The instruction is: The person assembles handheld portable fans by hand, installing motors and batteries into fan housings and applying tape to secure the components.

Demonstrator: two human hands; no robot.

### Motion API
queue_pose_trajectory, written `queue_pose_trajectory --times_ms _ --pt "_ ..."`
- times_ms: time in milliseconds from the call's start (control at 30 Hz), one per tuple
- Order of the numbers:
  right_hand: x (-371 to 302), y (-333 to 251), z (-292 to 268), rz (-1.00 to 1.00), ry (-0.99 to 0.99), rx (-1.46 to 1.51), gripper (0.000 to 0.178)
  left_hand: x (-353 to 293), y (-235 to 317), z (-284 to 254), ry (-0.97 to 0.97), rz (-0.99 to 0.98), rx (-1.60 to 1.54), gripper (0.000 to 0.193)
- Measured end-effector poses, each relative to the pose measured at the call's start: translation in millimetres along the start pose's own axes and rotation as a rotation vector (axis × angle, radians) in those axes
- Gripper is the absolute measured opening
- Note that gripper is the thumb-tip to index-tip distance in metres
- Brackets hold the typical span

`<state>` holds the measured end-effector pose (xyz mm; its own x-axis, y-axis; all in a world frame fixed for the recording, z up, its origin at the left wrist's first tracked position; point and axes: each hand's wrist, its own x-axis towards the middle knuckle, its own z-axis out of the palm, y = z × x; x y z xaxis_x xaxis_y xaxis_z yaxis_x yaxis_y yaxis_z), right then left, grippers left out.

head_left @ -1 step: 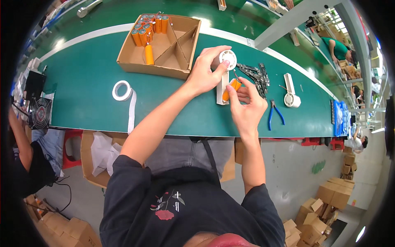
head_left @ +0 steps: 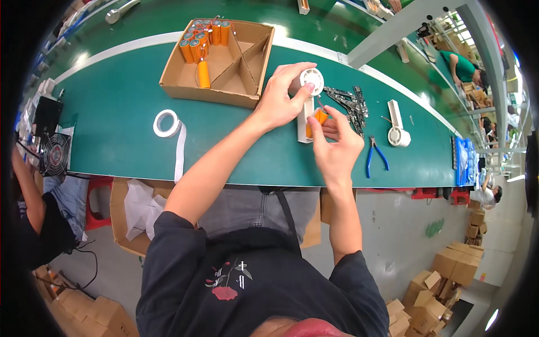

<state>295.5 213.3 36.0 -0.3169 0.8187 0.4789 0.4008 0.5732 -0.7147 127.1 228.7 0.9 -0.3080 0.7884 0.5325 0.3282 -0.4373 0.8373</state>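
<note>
White fan housing [head_left: 306, 106] gripped by left hand [head_left: 281, 101]; right hand [head_left: 335, 147] pinches orange battery [head_left: 319, 118] beside it.

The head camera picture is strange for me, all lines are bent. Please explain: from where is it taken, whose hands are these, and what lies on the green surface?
The camera sits on a person's head and looks down; its wide lens bends straight edges. Both bare hands are this person's own. The left hand holds the round end of a white plastic housing. The right hand fingers an orange cylindrical cell in that housing. On the green table lie a cardboard box with more orange cells, a roll of white tape, blue-handled pliers, dark circuit strips and a second white housing.
</note>
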Motion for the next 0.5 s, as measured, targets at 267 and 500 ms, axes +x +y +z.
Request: queue_pose_trajectory --times_ms 267,500 --pt "0.6 0.3 3.7 -0.155 -0.045 -0.207 0.026 -1.6 -0.6 -0.7 -0.012 0.070 -0.001 0.037" --pt "3.4 -7.1 1.0 -0.143 -0.101 -0.294 0.022 -1.5 10.0 -1.4 -0.026 0.037 -0.021 0.045"
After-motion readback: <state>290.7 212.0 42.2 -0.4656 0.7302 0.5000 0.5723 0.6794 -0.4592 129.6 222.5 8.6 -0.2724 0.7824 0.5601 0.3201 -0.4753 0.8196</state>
